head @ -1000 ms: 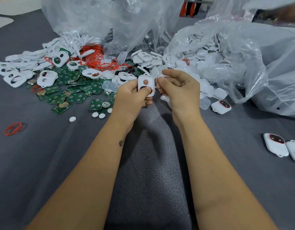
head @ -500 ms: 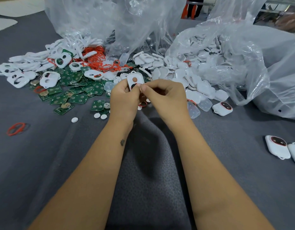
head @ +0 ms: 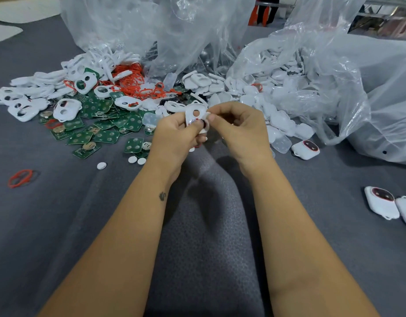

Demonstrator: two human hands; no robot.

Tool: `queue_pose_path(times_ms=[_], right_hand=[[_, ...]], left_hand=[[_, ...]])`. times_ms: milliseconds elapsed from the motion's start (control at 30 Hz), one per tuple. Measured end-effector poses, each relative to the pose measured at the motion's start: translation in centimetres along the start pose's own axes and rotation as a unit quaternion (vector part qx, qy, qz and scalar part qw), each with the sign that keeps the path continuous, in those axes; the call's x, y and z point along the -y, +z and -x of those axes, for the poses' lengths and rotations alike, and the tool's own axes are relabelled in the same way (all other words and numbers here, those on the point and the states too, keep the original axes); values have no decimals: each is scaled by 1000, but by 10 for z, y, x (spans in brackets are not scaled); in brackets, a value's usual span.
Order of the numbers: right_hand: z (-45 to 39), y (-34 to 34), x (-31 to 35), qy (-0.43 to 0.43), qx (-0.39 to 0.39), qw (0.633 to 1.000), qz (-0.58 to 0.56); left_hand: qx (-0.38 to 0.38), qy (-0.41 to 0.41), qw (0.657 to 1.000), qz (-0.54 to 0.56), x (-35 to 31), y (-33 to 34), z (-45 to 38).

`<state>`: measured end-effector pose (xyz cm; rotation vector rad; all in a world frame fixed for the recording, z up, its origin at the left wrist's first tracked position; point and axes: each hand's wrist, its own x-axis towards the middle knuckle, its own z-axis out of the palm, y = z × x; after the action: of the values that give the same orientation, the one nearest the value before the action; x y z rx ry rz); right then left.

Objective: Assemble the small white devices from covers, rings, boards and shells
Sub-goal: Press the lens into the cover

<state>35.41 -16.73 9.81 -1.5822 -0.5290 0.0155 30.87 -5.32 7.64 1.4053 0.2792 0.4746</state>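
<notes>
Before shell-filled bags (head: 311, 83), both hands' fingers (head: 192, 124) pinch one white cover (head: 195, 113).

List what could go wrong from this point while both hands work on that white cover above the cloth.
1. The left hand and right hand pinch the white cover in mid-air; a slip could drop it among the loose parts below.
2. Three small white discs lie loose beside the green boards; a forearm sweep may scatter them.
3. One red ring lies far from the pile and could get overlooked.
</notes>
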Motion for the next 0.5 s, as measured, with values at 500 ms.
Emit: queue_pose_path(times_ms=[500], right_hand=[[1, -4, 1, -29, -23, 986, 161]], left_hand=[[66, 14, 995, -78, 0, -1, 5]])
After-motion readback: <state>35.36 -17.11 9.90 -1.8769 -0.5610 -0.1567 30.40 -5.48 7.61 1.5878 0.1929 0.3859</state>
